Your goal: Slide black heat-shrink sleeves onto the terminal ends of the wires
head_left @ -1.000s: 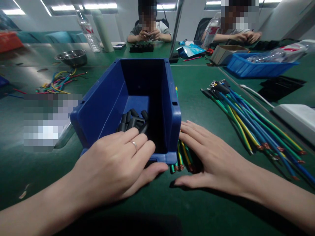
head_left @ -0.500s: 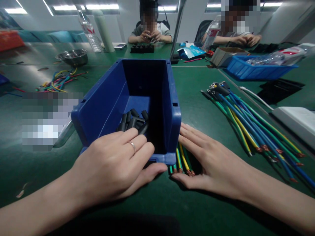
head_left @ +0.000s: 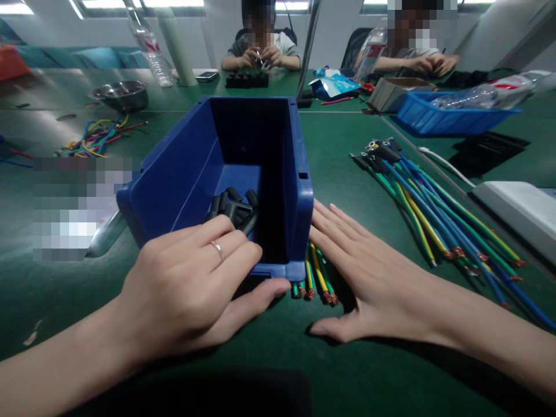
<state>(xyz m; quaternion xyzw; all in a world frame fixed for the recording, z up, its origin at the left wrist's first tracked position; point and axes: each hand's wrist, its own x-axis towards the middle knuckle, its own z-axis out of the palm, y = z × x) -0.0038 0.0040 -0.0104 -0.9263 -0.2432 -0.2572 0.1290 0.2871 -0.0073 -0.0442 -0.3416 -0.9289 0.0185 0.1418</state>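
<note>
left hand [head_left: 191,289]: fingers clamped over front lip of blue bin [head_left: 186,168] | right hand [head_left: 373,278]: fingers flat, wide, on short wires [head_left: 317,278] at bin's 4 o'clock | bin mid-surface [head_left: 339,156], black tubes [head_left: 234,208] inside

A bin [head_left: 174,174] sits in the middle of the surface [head_left: 347,174]. Short tubes [head_left: 234,208] lie in it. The left grip [head_left: 186,289] is on the bin's near wall, with its fingers inside and its thumb in front. The right grip [head_left: 373,284] lies flat just right of the bin. A small bunch of wires [head_left: 315,278] lies between them, partly under the hand. A big bunch of wires [head_left: 434,202] lies further right, with a tray [head_left: 434,119] behind it. Far back on the left is a bowl [head_left: 119,94], with a tangle of wires [head_left: 93,139] in front of it.
</note>
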